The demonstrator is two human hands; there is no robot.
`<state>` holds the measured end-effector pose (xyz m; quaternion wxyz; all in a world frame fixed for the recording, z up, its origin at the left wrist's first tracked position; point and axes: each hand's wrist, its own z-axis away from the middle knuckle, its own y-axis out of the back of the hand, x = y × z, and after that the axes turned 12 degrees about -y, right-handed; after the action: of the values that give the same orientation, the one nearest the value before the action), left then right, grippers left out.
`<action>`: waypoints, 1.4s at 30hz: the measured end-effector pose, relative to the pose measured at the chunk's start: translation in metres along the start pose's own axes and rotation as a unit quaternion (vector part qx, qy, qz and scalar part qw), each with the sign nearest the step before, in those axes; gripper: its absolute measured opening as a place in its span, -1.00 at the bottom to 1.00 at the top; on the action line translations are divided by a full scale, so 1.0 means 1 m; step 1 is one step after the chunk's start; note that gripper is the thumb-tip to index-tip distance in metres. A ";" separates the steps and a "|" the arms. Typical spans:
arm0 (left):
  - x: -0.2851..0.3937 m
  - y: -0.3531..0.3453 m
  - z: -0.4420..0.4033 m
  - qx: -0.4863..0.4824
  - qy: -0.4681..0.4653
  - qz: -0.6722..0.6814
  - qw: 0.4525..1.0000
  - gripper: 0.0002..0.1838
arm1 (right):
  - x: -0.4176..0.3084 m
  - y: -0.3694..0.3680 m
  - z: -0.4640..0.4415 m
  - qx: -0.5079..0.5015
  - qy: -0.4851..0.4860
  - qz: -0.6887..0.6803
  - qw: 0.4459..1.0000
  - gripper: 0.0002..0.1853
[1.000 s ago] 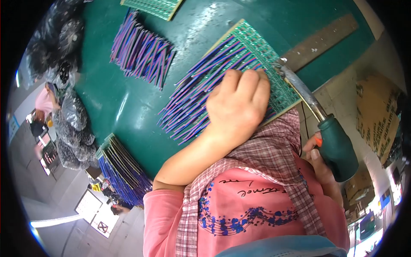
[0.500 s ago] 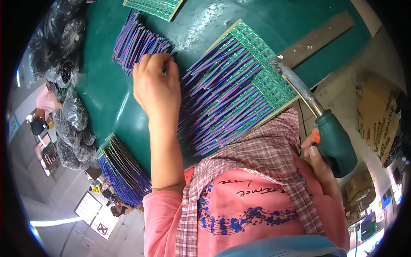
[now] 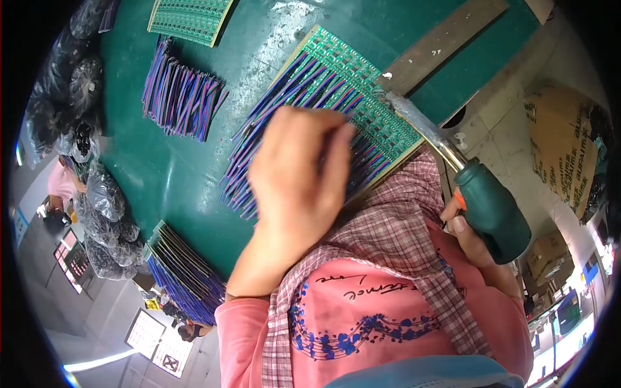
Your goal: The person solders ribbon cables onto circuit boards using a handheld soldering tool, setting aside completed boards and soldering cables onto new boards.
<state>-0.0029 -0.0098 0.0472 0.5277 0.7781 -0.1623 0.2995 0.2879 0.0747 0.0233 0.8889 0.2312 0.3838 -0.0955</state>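
A green circuit board panel (image 3: 372, 84) lies tilted at the table's front edge, with rows of blue, red and black wires (image 3: 249, 152) fanning out to its left. Over these wires is my left hand (image 3: 294, 168), its fingers curled together and blurred; whatever they pinch is hidden. My right hand (image 3: 471, 240) is wrapped around the green handle of a soldering gun (image 3: 495, 210), near its orange trigger. The gun's metal tip points up and left, over the panel's right edge. A loose bundle of cut wires (image 3: 181, 97) lies left of the panel.
Another circuit board panel (image 3: 187, 19) lies at the far side of the green table (image 3: 187, 174). A flat bar (image 3: 446, 48) sits beyond the gun's tip. Wired boards (image 3: 184, 275) are stacked at the lower left, black plastic bags (image 3: 103, 191) line the left, and a cardboard box (image 3: 563, 149) stands right.
My left hand has moved right, from the loose wire bundle to over the wired panel. My right hand still holds the soldering gun at the panel's edge. The whole view has shifted slightly.
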 end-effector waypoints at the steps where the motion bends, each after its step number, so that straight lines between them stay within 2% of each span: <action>1: -0.003 -0.011 -0.002 0.008 -0.041 -0.002 0.999 -0.81 | 0.001 0.000 0.000 0.006 0.006 0.030 0.999 -0.64; 4: -0.016 -0.035 0.004 0.015 -0.117 -0.127 0.985 -0.76 | 0.002 -0.001 0.000 0.031 0.031 0.077 0.996 -0.66; 8: -0.010 -0.040 0.005 0.000 -0.137 -0.211 0.968 -0.76 | 0.007 -0.003 0.003 0.049 0.027 0.159 0.986 -0.72; 10: -0.011 -0.043 0.006 0.008 -0.151 -0.234 0.960 -0.75 | 0.011 -0.003 0.004 0.044 0.001 0.148 0.988 -0.73; 14: -0.009 -0.041 0.006 -0.004 -0.142 -0.233 0.962 -0.74 | 0.018 -0.009 0.004 0.074 -0.018 0.142 0.987 -0.56; 18: -0.010 -0.042 0.006 0.000 -0.142 -0.234 0.962 -0.74 | 0.019 -0.012 0.001 0.088 -0.031 0.141 0.986 -0.56; 23: -0.010 -0.043 0.006 0.005 -0.140 -0.232 0.963 -0.76 | 0.009 0.000 -0.001 0.041 0.030 0.105 0.993 -0.73; 26: -0.009 -0.044 0.006 0.007 -0.140 -0.240 0.961 -0.76 | 0.001 -0.002 0.001 0.043 0.029 0.070 0.996 -0.73; 30: -0.010 -0.045 0.006 0.015 -0.143 -0.239 0.960 -0.76 | 0.002 -0.003 -0.001 0.054 0.011 0.132 0.990 -0.80; 38: -0.011 -0.045 0.007 0.011 -0.141 -0.238 0.961 -0.75 | 0.012 -0.007 0.007 0.054 0.008 0.112 0.992 -0.87; 42: -0.010 -0.045 0.006 0.006 -0.140 -0.236 0.962 -0.74 | 0.011 -0.008 -0.001 0.078 0.053 0.130 0.987 -0.85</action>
<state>0.0168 0.0011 0.0068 0.5508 0.8316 -0.0450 0.0551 0.2920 0.0678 0.0123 0.8514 0.3529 0.3881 0.0034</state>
